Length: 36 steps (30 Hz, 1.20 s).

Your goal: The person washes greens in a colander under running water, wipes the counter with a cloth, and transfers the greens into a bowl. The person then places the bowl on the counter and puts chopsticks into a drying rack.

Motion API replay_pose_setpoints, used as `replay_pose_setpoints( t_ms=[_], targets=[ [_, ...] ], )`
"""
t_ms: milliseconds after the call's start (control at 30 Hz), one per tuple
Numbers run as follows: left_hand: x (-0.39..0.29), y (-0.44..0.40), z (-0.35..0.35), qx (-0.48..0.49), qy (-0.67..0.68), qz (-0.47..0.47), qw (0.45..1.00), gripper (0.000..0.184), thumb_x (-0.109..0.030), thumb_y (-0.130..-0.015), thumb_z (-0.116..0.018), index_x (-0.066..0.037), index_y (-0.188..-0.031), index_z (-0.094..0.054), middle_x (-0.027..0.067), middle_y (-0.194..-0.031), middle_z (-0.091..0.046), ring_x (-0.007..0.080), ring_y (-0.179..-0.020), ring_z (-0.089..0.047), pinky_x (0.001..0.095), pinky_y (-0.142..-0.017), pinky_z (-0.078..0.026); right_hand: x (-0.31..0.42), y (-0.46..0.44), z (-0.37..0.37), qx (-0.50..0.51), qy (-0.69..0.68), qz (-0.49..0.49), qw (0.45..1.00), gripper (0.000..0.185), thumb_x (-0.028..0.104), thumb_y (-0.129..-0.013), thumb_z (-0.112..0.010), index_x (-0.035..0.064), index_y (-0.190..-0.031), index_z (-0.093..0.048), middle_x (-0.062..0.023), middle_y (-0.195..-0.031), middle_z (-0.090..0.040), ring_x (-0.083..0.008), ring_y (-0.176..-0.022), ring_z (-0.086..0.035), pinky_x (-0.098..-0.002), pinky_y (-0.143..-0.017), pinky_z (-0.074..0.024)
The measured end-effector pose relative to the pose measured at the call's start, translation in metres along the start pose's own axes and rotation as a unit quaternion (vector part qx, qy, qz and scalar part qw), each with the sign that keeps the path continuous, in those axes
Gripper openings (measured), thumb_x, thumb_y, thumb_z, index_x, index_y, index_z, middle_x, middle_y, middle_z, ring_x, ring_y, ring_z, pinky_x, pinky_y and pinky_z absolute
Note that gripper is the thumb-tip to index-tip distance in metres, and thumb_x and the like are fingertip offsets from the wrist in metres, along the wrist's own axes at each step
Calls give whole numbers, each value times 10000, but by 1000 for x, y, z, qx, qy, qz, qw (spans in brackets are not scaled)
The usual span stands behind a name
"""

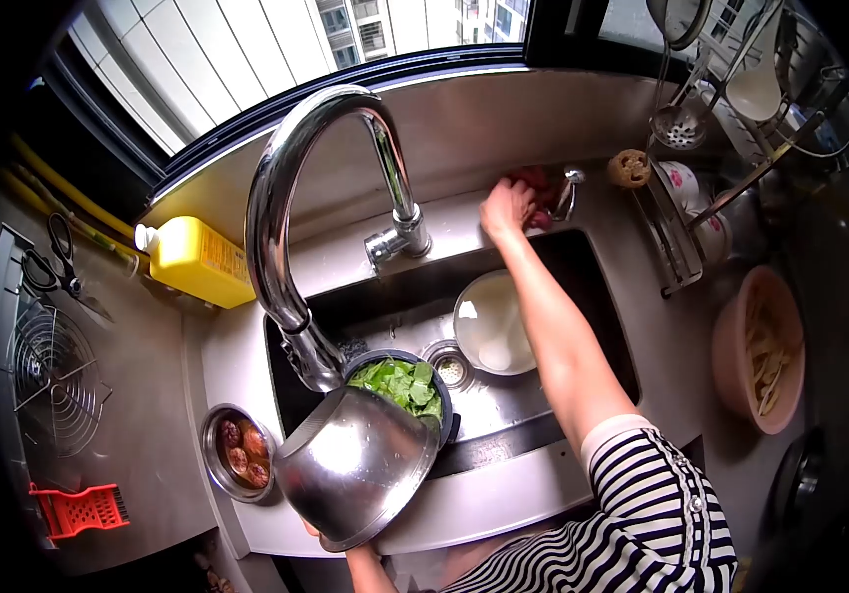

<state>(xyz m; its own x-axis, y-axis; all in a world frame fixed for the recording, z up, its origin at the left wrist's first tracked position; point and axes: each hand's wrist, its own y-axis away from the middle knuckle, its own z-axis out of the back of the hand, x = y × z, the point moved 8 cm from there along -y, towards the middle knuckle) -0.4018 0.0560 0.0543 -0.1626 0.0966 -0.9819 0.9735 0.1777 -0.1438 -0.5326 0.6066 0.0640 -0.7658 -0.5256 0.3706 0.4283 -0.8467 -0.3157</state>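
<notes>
A shiny metal bowl (pixel 360 465) is tipped on its side at the front left of the sink, its outside facing up. My left hand (pixel 314 534) grips it from below, with most of the fingers hidden. Partly covered by the bowl, a dark-rimmed round container (pixel 450 403) of green leaves (pixel 400 383) stands in the sink. My right hand (pixel 509 206) reaches over to the back ledge, its fingers bent onto a crumpled dark red cloth (pixel 541 188) beside a small chrome spout (pixel 570 193). Under my right forearm lies a whitish round bowl (pixel 489 326).
A tall chrome faucet (pixel 271 217) arches over the left of the sink (pixel 597 296). On the left are a yellow jug (pixel 202 260), a metal bowl of reddish round pieces (pixel 240 455), scissors and a red grater (pixel 84 509). A utensil rack (pixel 681 267) and a pink basin (pixel 731 366) stand right.
</notes>
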Motion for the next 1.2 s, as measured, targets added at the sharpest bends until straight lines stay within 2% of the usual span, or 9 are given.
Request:
replay_pose_setpoints(
  t_ms=[133, 167, 267, 333, 467, 667, 800, 1000, 1200],
  targets=[
    [6, -6, 7, 6, 8, 10, 1000, 455, -238, -893, -450, 28, -1258, -394, 139, -1167, -517, 235, -994, -542, 349, -868, -447, 52, 15, -39, -7, -258, 53, 965, 231, -4, -665, -487, 5, -883, -563, -248, -918, -568, -392, -930, -504, -429, -832, -398],
    [7, -8, 8, 7, 10, 13, 1000, 456, -237, -892, -453, 29, -1258, -394, 139, -1166, -518, 235, -992, -543, 348, -866, -448, 52, 15, -41, -16, -303, 79, 950, 172, 7, -685, -470, 19, -798, -600, -160, -753, -625, -309, -800, -609, -378, -740, -462],
    [10, -9, 12, 10, 24, 18, 1000, 457, -233, -889, -460, 30, -1257, -394, 140, -1162, -521, 234, -988, -546, 347, -861, -451, 69, 29, -28, 154, -375, 227, 885, 160, 47, -710, -512, 28, -840, -604, -147, -794, -624, -288, -794, -608, -352, -718, -474],
    [11, -8, 16, 9, 26, 23, 999, 458, -230, -887, -465, 31, -1257, -394, 140, -1159, -523, 233, -984, -548, 346, -858, -453, 71, 42, -3, 69, -212, 354, 908, 244, 185, -691, -619, 73, -908, -612, -121, -978, -563, -313, -931, -528, -404, -771, -441],
    [13, -2, 22, 3, 37, 29, 999, 460, -225, -884, -474, 33, -1256, -393, 141, -1153, -527, 232, -978, -551, 345, -852, -456, 41, 38, 12, 44, -49, 240, 969, 441, 325, -598, -705, 52, -922, -581, -153, -1046, -493, -353, -957, -465, -437, -765, -437],
    [13, 1, 31, -10, 70, 33, 997, 463, -217, -878, -488, 36, -1254, -393, 143, -1144, -533, 230, -968, -557, 342, -843, -462, 40, 95, 54, 23, -259, 260, 930, 296, 161, -612, -626, 17, -854, -535, -158, -815, -544, -323, -768, -556, -410, -698, -467],
    [15, -6, 35, -22, 104, 38, 994, 466, -212, -874, -498, 37, -1253, -393, 143, -1139, -536, 229, -961, -561, 340, -836, -465, 128, 173, 134, -39, -326, 462, 824, 211, 107, -625, -662, 33, -769, -528, -123, -861, -554, -296, -765, -559, -351, -655, -484],
    [15, -14, 36, -21, 156, 40, 987, 470, -204, -868, -512, 40, -1252, -393, 145, -1130, -542, 227, -951, -566, 338, -827, -470, 296, 164, 140, -220, -142, 660, 704, 198, 109, -662, -586, 110, -858, -555, -45, -949, -512, -222, -875, -504, -339, -654, -438],
    [38, -8, 41, -22, 201, 92, 975, 477, -200, -863, -525, 42, -1252, -392, 149, -1125, -548, 226, -945, -572, 337, -821, -474, 287, 108, 32, -45, 120, 709, 693, 113, 198, -678, -575, 107, -678, -643, -24, -894, -585, -198, -949, -508, -326, -642, -497]
  ],
)
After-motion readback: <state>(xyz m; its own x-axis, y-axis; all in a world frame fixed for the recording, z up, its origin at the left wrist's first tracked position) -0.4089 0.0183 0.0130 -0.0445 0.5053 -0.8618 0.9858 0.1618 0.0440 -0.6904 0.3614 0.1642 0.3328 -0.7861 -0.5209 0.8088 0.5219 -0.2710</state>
